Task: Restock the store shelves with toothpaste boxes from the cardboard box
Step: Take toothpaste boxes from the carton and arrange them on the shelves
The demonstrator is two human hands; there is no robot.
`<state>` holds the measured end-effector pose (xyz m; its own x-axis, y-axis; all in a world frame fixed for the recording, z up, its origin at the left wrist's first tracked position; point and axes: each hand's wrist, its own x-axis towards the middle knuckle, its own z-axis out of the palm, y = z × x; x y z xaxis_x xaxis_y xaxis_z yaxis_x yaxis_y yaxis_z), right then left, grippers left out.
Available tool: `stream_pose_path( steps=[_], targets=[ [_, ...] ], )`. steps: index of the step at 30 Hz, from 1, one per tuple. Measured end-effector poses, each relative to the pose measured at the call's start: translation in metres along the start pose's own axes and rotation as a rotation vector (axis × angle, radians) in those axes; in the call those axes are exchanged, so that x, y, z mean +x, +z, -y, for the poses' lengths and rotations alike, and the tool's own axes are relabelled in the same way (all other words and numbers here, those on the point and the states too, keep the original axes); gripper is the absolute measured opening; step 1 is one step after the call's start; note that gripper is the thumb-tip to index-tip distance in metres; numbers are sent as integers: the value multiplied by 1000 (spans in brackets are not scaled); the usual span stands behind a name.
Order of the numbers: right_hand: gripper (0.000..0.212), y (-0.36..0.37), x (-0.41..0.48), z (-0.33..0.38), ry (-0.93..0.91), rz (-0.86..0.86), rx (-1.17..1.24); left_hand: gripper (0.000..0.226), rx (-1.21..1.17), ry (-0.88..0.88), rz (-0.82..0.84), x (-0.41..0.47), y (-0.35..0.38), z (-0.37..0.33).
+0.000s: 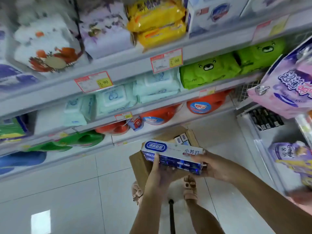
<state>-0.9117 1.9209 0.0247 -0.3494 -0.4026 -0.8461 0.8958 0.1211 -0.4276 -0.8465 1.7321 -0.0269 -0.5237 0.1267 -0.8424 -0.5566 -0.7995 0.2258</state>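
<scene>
I hold a stack of white and blue toothpaste boxes [172, 155] level in front of me, above an open cardboard box [140, 163] on the floor. My left hand [160, 173] grips the stack from below near its left end, thumb up its near side. My right hand [214, 166] grips the right end. More toothpaste boxes [182, 139] show inside the cardboard box, at its far side.
Store shelves [101, 92] fill the upper left, with tissue packs, yellow packs, wet wipes, green packs and detergent bottles. A second rack [278, 119] with hanging purple and pink packs stands at the right. White floor tiles [67, 191] lie below; my sandalled feet are near the box.
</scene>
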Motion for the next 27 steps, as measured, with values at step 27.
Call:
stream_pose_path(
  steps=[27],
  targets=[
    [116,50,-175,115,-424,233,-177,55,286,584,68,-215,168,-65]
  ],
)
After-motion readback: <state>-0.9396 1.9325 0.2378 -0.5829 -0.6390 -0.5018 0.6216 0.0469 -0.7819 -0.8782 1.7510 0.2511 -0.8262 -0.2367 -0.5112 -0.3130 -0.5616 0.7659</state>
